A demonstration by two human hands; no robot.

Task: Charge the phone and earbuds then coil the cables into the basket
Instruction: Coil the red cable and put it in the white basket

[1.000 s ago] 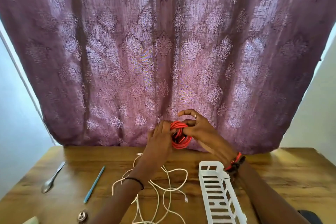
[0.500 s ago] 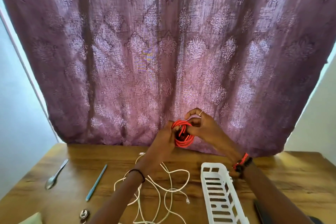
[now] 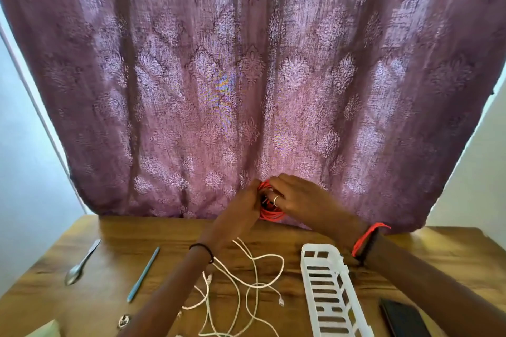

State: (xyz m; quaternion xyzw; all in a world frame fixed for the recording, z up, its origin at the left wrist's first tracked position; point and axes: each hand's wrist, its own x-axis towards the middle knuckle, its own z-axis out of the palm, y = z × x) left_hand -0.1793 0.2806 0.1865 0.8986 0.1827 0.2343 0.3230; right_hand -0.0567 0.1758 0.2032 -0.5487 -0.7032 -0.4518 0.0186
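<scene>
**One coil in hand, one cable left**

Head view: my left hand (image 3: 241, 210) and right hand (image 3: 298, 200) both curl round the coiled red-orange cable (image 3: 271, 215), held above the far edge of the wooden table (image 3: 451, 249). I judge the winding nearly done. Next, lower it into the white slotted plastic basket (image 3: 328, 291) without loops springing open; the thin white cable (image 3: 256, 283) lies tangled, uncoiled.

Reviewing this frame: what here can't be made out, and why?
All from the head view:
Red cable: the left hand and right hand cover most of the coil, so its ends are hidden.
Phone: cut off by the bottom edge.
Pale thing, bottom left corner: mostly out of frame, so I cannot tell what it is.
Small round metal thing: too small to identify.
Earbuds: none in view.
</scene>
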